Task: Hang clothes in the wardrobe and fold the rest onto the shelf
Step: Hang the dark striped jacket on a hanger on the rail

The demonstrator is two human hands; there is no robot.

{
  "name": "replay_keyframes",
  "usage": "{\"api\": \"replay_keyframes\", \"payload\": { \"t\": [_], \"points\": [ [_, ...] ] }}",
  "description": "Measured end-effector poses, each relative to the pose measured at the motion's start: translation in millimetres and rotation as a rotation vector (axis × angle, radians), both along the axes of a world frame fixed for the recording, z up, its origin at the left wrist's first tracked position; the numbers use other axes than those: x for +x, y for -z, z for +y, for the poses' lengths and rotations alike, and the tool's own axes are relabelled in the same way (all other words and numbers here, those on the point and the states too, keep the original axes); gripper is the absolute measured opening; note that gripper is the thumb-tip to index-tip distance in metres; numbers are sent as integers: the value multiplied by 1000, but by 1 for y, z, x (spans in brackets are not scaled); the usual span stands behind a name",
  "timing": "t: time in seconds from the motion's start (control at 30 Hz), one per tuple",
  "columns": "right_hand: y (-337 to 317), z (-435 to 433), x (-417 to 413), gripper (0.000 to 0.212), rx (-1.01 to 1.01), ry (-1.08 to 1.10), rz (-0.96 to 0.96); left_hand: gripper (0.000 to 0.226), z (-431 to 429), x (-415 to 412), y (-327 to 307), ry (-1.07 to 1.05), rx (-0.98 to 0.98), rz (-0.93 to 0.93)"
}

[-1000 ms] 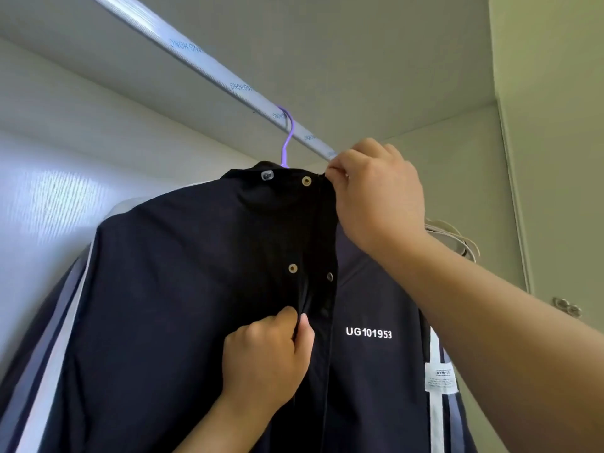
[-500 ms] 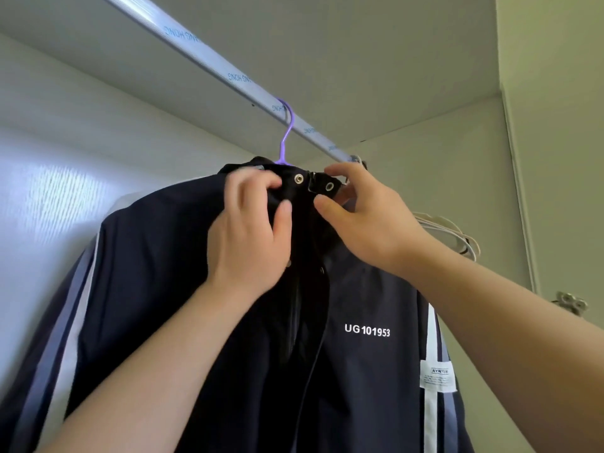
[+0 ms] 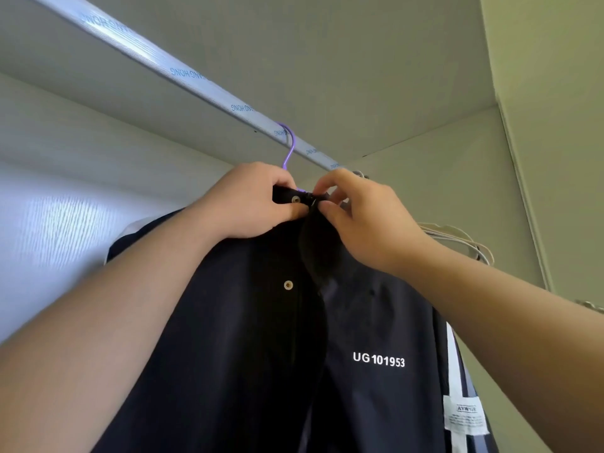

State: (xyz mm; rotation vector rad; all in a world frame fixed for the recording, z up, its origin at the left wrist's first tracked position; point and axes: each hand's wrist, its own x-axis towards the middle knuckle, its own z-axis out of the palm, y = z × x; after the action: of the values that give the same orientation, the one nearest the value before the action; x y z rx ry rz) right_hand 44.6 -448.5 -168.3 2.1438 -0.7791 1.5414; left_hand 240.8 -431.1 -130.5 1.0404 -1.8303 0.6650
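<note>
The dark jacket (image 3: pixel 248 338) already hung at the centre of the frame, its purple hanger (image 3: pixel 289 145) hooked over the rail (image 3: pixel 196 83) running in from the upper left. The hanging looked done, with the collar still to fasten. No folded clothes or shelf showed. Both arms reached up from the lower corners. The left hand (image 3: pixel 242 204) pinched the collar edge by the top snap (image 3: pixel 296 199) — the right hand (image 3: pixel 366 220) pinched the facing edge, fingers curled.
</note>
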Motion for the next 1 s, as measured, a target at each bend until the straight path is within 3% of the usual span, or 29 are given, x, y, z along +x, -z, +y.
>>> {"api": "replay_keyframes", "payload": {
  "t": [0.2, 0.4, 0.53, 0.7, 0.8, 1.0],
  "points": [
    [-7, -1, 11, 7, -21, -9, 44, 6, 4, -3, -2, 97, 127, 75],
    [-11, -1, 20, 11, -69, -11, 43, 36, 18, 4, -7, 284, 356, 100],
    [-12, 1, 20, 12, -79, -24, 50, 32, 20, 6, -7, 397, 440, 139],
    [-16, 0, 17, 22, -89, -16, 95, 12, 16, 5, -4, 420, 423, 141],
    [-16, -1, 16, 34, -19, 0, 64, 13, 11, 5, -2, 398, 357, 141],
    [-17, -7, 13, 30, 71, 44, 44, 22, 9, 5, 1, 369, 354, 191]
  ]
}}
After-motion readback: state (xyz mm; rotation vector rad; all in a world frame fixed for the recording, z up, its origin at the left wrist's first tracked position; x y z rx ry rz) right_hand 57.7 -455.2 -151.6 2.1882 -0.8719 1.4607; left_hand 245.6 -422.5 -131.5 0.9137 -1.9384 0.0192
